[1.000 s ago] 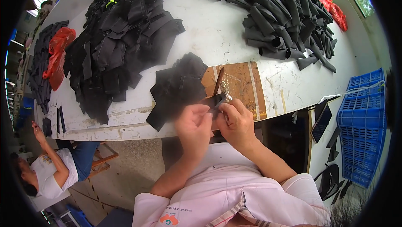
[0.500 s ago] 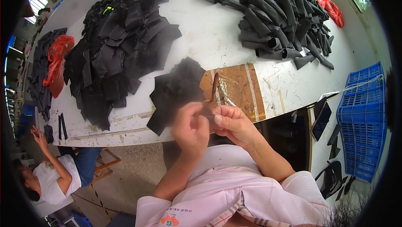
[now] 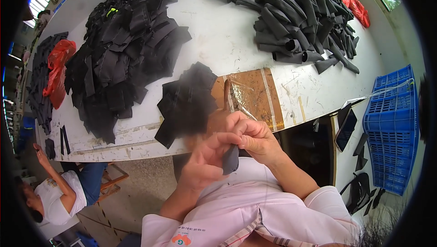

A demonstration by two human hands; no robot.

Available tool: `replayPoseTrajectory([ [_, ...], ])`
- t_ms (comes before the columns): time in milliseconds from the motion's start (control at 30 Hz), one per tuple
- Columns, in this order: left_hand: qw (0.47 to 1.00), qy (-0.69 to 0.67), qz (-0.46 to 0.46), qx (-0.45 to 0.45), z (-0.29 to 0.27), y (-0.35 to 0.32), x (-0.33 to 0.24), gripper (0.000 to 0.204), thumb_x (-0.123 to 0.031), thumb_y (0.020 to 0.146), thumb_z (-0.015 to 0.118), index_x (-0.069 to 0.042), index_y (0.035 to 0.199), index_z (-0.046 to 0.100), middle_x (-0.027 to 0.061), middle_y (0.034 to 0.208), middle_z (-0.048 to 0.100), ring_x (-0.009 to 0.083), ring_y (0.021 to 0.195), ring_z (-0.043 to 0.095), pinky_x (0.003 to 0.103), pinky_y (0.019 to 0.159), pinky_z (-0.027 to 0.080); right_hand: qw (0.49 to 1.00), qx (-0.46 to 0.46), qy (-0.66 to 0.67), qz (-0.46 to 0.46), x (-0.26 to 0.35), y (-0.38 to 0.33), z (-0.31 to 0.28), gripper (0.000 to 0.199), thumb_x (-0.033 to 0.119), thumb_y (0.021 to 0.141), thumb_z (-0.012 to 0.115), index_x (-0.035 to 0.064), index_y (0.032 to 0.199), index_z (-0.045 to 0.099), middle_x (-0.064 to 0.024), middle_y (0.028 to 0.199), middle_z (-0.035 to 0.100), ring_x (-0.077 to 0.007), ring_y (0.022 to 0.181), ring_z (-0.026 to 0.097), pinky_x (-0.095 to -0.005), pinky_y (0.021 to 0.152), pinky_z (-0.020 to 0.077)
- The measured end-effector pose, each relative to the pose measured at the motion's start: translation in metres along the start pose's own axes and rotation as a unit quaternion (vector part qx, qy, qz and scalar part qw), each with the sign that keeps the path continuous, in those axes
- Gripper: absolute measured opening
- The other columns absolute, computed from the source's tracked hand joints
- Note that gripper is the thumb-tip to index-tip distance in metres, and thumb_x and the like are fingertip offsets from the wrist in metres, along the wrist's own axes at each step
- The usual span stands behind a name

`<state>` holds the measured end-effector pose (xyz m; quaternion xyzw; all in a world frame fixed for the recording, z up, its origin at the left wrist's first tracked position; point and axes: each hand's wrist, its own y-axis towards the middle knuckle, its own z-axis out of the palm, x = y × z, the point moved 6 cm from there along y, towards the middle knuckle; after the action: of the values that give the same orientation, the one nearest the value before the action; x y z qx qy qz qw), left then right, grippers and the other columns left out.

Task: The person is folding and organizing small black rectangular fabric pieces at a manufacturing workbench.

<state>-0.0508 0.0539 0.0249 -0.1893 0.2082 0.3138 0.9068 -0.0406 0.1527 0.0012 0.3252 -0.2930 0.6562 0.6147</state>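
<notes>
A dark piece of fabric (image 3: 231,159) hangs from the pinched fingers of both my hands, close to my body in front of the table edge. My left hand (image 3: 205,158) grips it from the left, and my right hand (image 3: 257,138) closes on its upper end. The grip points are partly hidden by the fingers. Just beyond them a narrow brown rod (image 3: 226,93) sticks up at a brown board (image 3: 257,90) with tape strips. A small stack of flat black pieces (image 3: 189,99) lies left of the board, blurred at its near side.
A large heap of flat black pieces (image 3: 118,65) covers the table's left; black tubes (image 3: 291,19) are piled at the far right. Red plastic bags (image 3: 59,71) lie beyond the left heap. A blue crate (image 3: 391,128) stands at right. Another person (image 3: 63,192) sits at left.
Both hands have come slightly nearer to my body. The fabric, mostly hidden between the fingers before, now shows below them. My right hand sits higher over the left.
</notes>
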Motion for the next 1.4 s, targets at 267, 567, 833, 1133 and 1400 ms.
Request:
replayPoseTrajectory([
  [267,0.819,0.471,0.294,-0.147,-0.008,0.002,-0.024,0.013,-0.001,0.082,0.055,0.002,0.095,0.056,0.006,0.085,0.057,0.0042,0.061,0.051,0.015,0.05,0.04,0.981,-0.068,-0.172,-0.05,0.031,0.002,0.006,0.017,0.015,0.082,0.059,0.0023,0.075,0.051,-0.0047,0.082,0.05,-0.0086,0.072,0.043,-0.0212,0.065,0.0371],
  [567,0.982,-0.106,0.073,0.136,0.063,0.03,-0.056,0.018,0.001,0.082,0.05,0.003,0.098,0.043,0.0076,0.068,0.053,0.0034,0.036,0.039,0.018,0.03,0.025,0.935,0.034,-0.339,-0.098,0.106,0.037,0.046,0.014,0.014,0.083,0.056,0.002,0.078,0.051,-0.001,0.066,0.047,-0.009,0.058,0.042,-0.0228,0.051,0.0355],
  [833,0.957,-0.271,-0.042,0.093,0.003,0.064,-0.044,0.028,-0.005,0.088,0.036,-0.003,0.113,0.049,0.0108,0.081,0.057,0.0017,0.035,0.028,0.017,0.031,0.02,0.986,0.005,-0.028,0.163,0.05,0.067,0.0,0.025,0.025,0.085,0.056,0.0051,0.07,0.051,0.0023,0.058,0.043,-0.0055,0.051,0.037,-0.0185,0.045,0.0274],
  [1133,0.879,-0.44,0.017,0.184,0.024,0.058,-0.053,0.026,-0.002,0.087,0.036,0.0,0.107,0.052,0.0166,0.092,0.056,0.0018,0.033,0.032,0.016,0.029,0.021,0.974,0.021,-0.209,0.084,0.076,0.084,0.026,0.029,0.029,0.084,0.056,0.004,0.07,0.053,0.0046,0.057,0.042,-0.005,0.048,0.035,-0.0196,0.044,0.0268],
  [1400,0.965,-0.255,0.05,0.038,-0.004,0.057,-0.036,0.022,0.0,0.085,0.042,0.002,0.105,0.05,0.0153,0.086,0.059,0.002,0.034,0.031,0.015,0.03,0.021,0.988,0.025,-0.077,0.135,0.043,0.076,-0.006,0.028,0.028,0.084,0.057,0.0046,0.068,0.053,0.0047,0.059,0.043,-0.0049,0.051,0.037,-0.0184,0.046,0.0288],
])
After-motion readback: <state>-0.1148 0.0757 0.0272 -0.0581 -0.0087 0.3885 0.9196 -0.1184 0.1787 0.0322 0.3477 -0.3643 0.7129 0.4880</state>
